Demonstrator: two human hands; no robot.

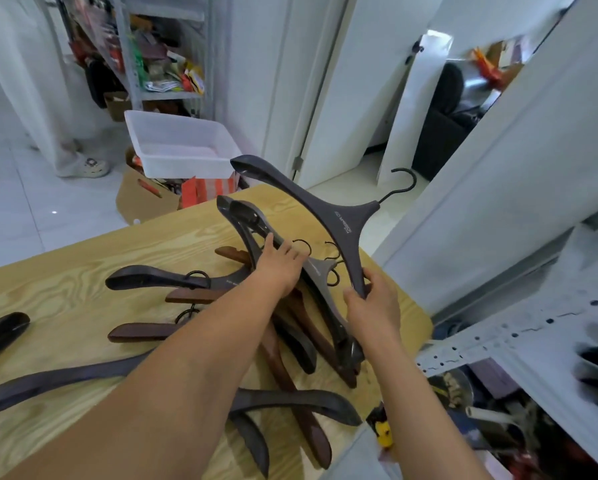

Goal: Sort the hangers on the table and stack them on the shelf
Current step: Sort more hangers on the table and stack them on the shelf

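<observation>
Your right hand (375, 306) had its fingers (372, 277) curled round one arm tip of a dark grey hanger (339, 220), held raised above the worktop (65, 282), its hook up and to their right. Your left hand (283, 263) lay with fingers nearly straight and close together on a pile of grey hangers (247, 220), just left of the right fingers, brown hangers (280, 365) beneath.

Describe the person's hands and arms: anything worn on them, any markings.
The left hand and the right hand are bare, with no gloves, rings, watch or bracelet. No sleeve shows anywhere up to the picture's lower edge, and no markings are visible.
</observation>
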